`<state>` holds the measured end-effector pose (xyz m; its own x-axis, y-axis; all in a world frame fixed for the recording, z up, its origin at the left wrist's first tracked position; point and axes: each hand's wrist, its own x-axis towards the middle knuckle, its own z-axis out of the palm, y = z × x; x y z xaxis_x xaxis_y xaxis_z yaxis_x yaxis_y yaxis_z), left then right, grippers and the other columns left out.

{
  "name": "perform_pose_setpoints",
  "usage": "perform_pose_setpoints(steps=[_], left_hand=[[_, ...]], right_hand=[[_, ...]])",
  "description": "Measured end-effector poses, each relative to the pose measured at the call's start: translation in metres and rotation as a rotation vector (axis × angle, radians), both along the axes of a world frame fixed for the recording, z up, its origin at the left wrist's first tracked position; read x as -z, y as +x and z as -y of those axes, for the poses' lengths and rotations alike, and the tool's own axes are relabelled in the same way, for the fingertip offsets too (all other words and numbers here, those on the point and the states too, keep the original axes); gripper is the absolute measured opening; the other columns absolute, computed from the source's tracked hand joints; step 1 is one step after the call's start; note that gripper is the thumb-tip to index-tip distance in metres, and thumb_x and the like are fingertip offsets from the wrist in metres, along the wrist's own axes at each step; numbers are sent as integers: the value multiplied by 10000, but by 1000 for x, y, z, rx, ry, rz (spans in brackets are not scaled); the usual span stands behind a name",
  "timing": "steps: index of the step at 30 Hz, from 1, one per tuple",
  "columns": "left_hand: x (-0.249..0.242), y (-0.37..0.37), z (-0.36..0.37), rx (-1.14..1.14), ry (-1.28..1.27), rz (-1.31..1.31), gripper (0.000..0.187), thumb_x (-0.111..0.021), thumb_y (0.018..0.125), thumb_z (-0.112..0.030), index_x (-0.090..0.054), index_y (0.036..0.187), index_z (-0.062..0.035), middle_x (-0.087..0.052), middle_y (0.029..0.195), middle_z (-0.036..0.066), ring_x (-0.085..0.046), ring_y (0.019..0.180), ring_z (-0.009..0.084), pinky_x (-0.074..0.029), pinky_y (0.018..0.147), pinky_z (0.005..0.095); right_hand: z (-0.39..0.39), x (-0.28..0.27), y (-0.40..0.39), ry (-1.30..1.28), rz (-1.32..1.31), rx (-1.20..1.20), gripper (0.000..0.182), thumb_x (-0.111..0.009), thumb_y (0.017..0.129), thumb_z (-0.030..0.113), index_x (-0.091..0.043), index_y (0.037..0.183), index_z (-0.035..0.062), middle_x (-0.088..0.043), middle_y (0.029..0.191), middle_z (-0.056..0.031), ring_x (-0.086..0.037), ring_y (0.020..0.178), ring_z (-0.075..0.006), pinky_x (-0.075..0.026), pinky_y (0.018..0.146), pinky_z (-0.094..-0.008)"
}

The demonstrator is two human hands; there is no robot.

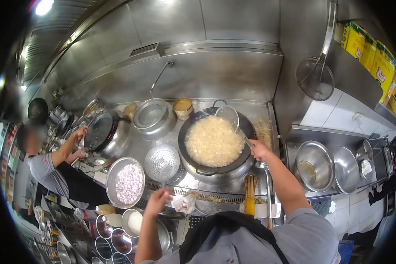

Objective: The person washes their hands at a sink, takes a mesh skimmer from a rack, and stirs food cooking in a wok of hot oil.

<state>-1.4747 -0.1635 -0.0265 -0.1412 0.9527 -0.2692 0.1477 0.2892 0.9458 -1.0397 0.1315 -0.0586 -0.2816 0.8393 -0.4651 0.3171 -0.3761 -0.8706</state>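
Right hand point(260, 150) grips ladle point(227, 115), its bowl in bubbling wok point(199, 166) | left hand point(159, 201) beside perforated skimmer point(162, 162), fingers curled, grip unclear | bowl of chopped pieces point(125, 182) sits left of skimmer

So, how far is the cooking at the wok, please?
Done: pale food is in the wok, foaming. In hand: the right hand holds a round scoop at its far side. Left: probably lifting the food out; the bowl of pinkish pieces may follow.
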Motion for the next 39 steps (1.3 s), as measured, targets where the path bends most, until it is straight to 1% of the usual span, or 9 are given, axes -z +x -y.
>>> perform_pose_setpoints(steps=[3, 5, 7, 15, 21, 29, 30, 35, 39], left_hand=[[83, -27, 72, 39, -180, 89, 349, -587, 939, -327, -622, 1117, -29, -667, 981, 51, -604, 806, 122, -496, 684, 266], [88, -8, 102, 11, -248, 189, 345, -591, 936, -329, -629, 1114, -37, -630, 858, 1, -547, 685, 71, -433, 584, 216], [149, -25, 123, 97, -417, 146, 292, -577, 942, -302, -643, 1097, -64, -675, 936, 33, -619, 781, 137, -502, 659, 286], [262, -50, 119, 362, -605, -36, 312, -606, 902, -349, -652, 1072, -92, -665, 857, 29, -617, 709, 133, -505, 587, 310], [315, -40, 97, 388, -559, -86, 259, -608, 885, -303, -679, 1000, -82, -655, 782, 31, -602, 631, 139, -509, 559, 304], [345, -17, 95, 143, -618, -54, 265, -644, 831, -264, -676, 1038, -102, -669, 814, 70, -629, 612, 184, -523, 499, 355], [344, -10, 98, 113, -644, -87, 286, -650, 827, -260, -666, 1066, -103, -674, 839, 79, -639, 632, 192, -527, 505, 361], [357, 18, 94, -51, -662, -181, 730, -758, 736, -195, -419, 1381, -149, -650, 1073, 130, -664, 795, 254, -555, 574, 411], [359, 40, 77, -222, -564, -80, 859, -793, 692, -178, -347, 1423, -126, -598, 1188, 169, -651, 884, 274, -558, 630, 419]], right_hand=[[-5, 10, -19, -240, -193, 19, 490, -419, 958, 51, -360, 1433, 157, -468, 674, -20, -334, 436, -73, -276, 364, -241], [-7, 32, -24, -274, -288, -21, 489, -406, 970, 71, -334, 1444, 168, -458, 662, -13, -323, 436, -59, -254, 362, -228], [3, 25, -37, -263, -330, -78, 487, -399, 973, 77, -333, 1446, 169, -461, 665, -9, -328, 433, -58, -253, 360, -228], [92, -58, -81, 87, 98, -39, 546, -404, 948, 53, -304, 1475, 153, -431, 629, -3, -347, 461, -84, -295, 384, -251], [142, -88, -72, 204, 256, -104, 555, -410, 945, 33, -318, 1476, 163, -425, 649, 16, -352, 492, -82, -322, 421, -248], [170, -85, -42, 319, 216, -191, 553, -447, 915, 34, -364, 1451, 136, -432, 650, 16, -402, 563, -94, -388, 531, -266], [171, -84, -36, 437, 371, -263, 553, -448, 911, 44, -350, 1450, 124, -594, 760, -88, -568, 660, -201, -476, 664, -324], [212, -91, -25, 521, 576, -242, 576, -452, 913, 88, -292, 1461, 160, -542, 1210, -287, -544, 1068, -454, -437, 945, -467], [233, -70, -9, 622, 667, -286, 623, -441, 912, 89, -225, 1485, 205, -602, 984, -319, -588, 907, -474, -452, 829, -531]])
